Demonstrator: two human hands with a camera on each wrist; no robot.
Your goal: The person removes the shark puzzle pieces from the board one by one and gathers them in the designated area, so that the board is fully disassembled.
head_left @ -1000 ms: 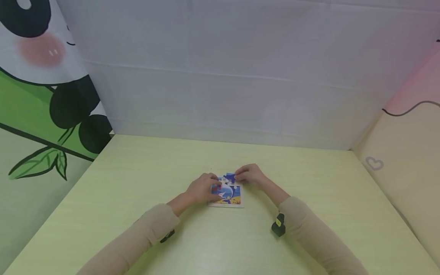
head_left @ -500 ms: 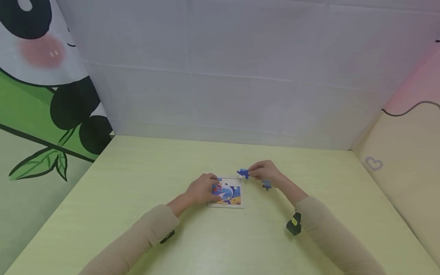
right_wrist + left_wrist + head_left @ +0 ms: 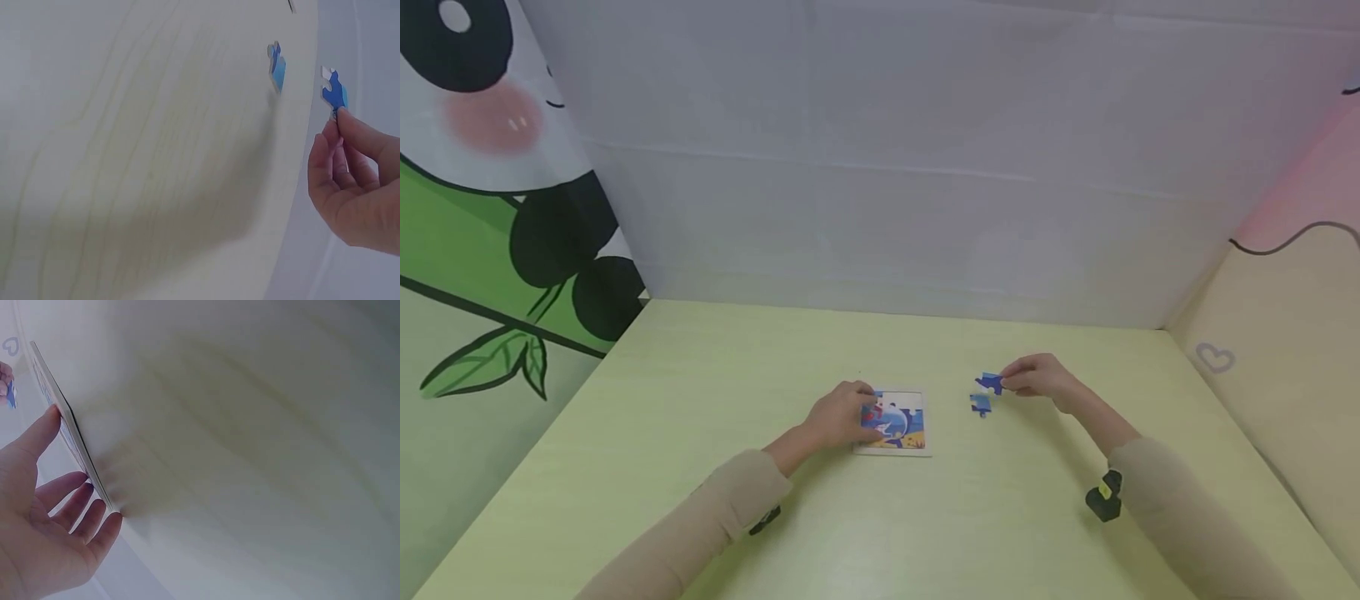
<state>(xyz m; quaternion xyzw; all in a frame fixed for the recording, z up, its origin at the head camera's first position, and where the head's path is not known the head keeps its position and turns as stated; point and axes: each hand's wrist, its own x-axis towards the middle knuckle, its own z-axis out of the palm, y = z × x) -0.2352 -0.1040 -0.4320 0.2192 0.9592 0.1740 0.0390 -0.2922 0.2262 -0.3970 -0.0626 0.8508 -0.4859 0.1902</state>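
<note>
A shallow puzzle board [image 3: 892,452] with a pale rim and a picture of a dolphin in the sea lies flat on the table. Its far right part shows bare white. My left hand [image 3: 838,414] rests at the board's left side, thumb and relaxed fingers touching it, as the left wrist view [image 3: 53,531] also shows. To the right, my right hand [image 3: 1041,379] pinches a dark blue puzzle piece [image 3: 334,87] between thumb and fingers, raised off the table. Close to it lies a second, lighter blue puzzle piece [image 3: 981,404].
The pale yellow table [image 3: 820,533] runs back to a grey-white cloth wall [image 3: 880,183]. A panda mural [image 3: 497,150] covers the left wall. A beige and pink panel [image 3: 1285,358] closes off the right side. Dark devices are strapped at both wrists.
My right hand has carried the dark blue puzzle piece from over the board off to the right, and the lighter piece has come into view. The left hand and the board have stayed put.
</note>
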